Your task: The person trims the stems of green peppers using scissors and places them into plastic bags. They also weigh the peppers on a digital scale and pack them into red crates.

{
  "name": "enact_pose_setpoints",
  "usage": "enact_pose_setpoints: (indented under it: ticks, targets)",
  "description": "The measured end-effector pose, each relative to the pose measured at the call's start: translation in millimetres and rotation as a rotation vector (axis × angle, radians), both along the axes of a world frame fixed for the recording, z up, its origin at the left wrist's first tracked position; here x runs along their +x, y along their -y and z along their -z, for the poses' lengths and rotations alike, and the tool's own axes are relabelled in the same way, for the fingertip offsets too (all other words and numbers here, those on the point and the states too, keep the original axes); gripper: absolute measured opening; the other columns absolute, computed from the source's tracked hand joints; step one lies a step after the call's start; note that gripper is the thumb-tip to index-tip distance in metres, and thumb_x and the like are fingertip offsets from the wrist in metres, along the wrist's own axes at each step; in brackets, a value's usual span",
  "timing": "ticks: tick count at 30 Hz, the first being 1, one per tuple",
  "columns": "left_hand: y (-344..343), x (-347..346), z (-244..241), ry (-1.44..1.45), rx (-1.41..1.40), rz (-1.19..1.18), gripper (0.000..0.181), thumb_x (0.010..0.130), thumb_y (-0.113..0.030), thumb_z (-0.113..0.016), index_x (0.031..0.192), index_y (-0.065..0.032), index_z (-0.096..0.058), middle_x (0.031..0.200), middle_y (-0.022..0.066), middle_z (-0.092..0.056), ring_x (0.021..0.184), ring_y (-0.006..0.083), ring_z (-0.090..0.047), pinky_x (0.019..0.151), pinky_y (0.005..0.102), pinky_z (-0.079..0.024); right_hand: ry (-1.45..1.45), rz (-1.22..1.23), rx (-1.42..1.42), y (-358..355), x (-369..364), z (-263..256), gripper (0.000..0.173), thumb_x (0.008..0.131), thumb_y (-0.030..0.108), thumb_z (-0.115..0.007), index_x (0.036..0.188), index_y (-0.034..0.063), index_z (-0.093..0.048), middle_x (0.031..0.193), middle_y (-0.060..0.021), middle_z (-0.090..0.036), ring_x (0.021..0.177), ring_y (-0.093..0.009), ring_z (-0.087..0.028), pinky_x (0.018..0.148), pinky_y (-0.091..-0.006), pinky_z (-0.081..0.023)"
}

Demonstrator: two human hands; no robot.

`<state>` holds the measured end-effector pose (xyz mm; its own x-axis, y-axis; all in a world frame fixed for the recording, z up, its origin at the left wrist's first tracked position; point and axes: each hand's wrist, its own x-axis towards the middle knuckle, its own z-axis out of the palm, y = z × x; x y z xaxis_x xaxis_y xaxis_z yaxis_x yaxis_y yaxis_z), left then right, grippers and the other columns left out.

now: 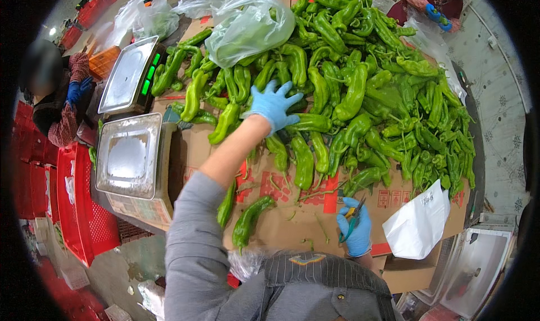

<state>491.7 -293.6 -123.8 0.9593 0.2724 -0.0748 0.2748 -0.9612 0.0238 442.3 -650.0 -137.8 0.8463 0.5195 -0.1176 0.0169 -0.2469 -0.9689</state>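
Observation:
A large heap of long green peppers (354, 84) covers the far and right parts of the cardboard-covered table (291, 232). My left hand (274, 105), in a blue glove, reaches onto the heap with its fingers spread. It appears to hold nothing, though what lies under the palm is hidden. My right hand (357, 230), gloved too, grips small scissors or snips (353, 219) near the front edge, blades pointing away from me. Close to my body lies a single pepper (250, 223). Loose stems (321, 228) are scattered on the cardboard between that pepper and my right hand.
Two weighing scales (126, 156) stand at the left. A filled translucent plastic bag (253, 30) rests on the peppers. At right lies a white bag (417, 224). Red crates (80, 203) stand left on the floor. Two gloved people work nearby, left (78, 89) and far right (438, 17).

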Motion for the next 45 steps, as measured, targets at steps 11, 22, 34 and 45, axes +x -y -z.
enact_pose_setpoints:
  ticks: [11,22,34,45]
  targets:
    - [-116,-92,21,0.214,0.187,0.097,0.058,0.076,-0.002,-0.058,0.124,-0.034,-0.06,0.134,0.0104,-0.054,0.118,0.0304,-0.054,0.095,0.0415,-0.047,-0.073,0.068,-0.004,13,20,17,0.043,0.085,0.0,-0.065,0.126,0.0035,-0.052,0.095,-0.0009,-0.06,0.07,-0.005,-0.053,0.06,-0.018,-0.043]
    - [-105,31,35,0.107,0.206,-0.287,0.038,0.073,-0.038,-0.075,0.097,-0.0103,-0.067,0.092,0.0144,-0.068,0.086,0.035,-0.065,0.075,0.0439,-0.053,-0.134,0.108,0.02,5,21,0,0.04,0.084,0.001,-0.065,0.123,0.0034,-0.055,0.094,-0.0009,-0.059,0.068,-0.006,-0.053,0.059,-0.0186,-0.043]
    - [1,-86,-57,1.235,-1.53,-0.184,0.054,0.093,-0.01,-0.059,0.143,-0.0046,-0.04,0.136,0.0121,-0.052,0.124,0.0228,-0.052,0.103,0.0345,-0.044,0.038,0.007,0.103,4,24,-11,0.054,0.079,0.006,-0.075,0.127,0.0026,-0.052,0.107,-0.0053,-0.059,0.094,-0.014,-0.057,0.083,-0.0276,-0.048]
    - [124,-127,-6,1.143,-2.358,-0.191,0.061,0.09,-0.011,-0.065,0.144,-0.0095,-0.038,0.141,0.0059,-0.048,0.128,0.022,-0.048,0.107,0.0399,-0.043,0.525,-0.155,-0.1,-32,46,-61,0.075,0.07,0.042,-0.082,0.129,0.0064,-0.052,0.121,-0.0161,-0.06,0.108,-0.034,-0.056,0.095,-0.0416,-0.043]
